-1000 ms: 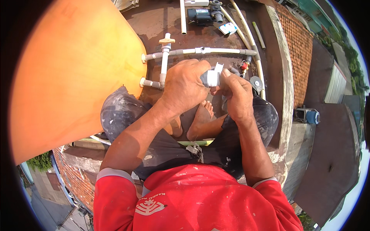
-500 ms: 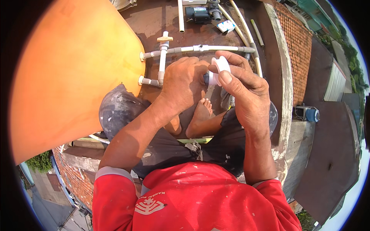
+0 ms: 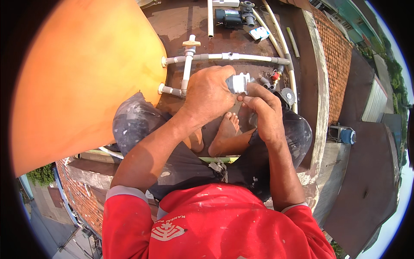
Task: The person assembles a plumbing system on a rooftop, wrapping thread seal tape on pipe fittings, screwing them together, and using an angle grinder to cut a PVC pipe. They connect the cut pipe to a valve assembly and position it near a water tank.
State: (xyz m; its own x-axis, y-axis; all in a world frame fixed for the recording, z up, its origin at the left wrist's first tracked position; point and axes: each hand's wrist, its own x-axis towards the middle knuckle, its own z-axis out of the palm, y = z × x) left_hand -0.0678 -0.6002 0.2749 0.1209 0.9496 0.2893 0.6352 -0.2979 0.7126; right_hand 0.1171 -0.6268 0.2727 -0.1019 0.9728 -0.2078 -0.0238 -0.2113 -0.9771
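My left hand (image 3: 211, 90) is closed around a grey pipe fitting (image 3: 230, 84), whose end points right. White thread seal tape (image 3: 236, 84) covers that end. Right against it sits a white tape spool (image 3: 246, 79), seen nearly edge-on, so the border between spool and wrapped thread is hard to make out. My right hand (image 3: 265, 110) is at the spool's near right side, index finger touching it and thumb bent in below. Its other fingers are partly hidden. Both hands are above my bare foot (image 3: 225, 134), between my knees.
A large orange tank (image 3: 90, 82) stands at left, joined to white pipes (image 3: 254, 57) with a valve (image 3: 191, 43). A black pump (image 3: 228, 18) lies far ahead. Beyond my right hand are a red-handled valve (image 3: 276, 76) and a grey disc (image 3: 288, 96). A low wall (image 3: 321, 86) edges the right.
My right hand has dropped and turned, bringing the spool from a raised, tilted position to edge-on against the fitting. The red-handled valve and disc have come into sight.
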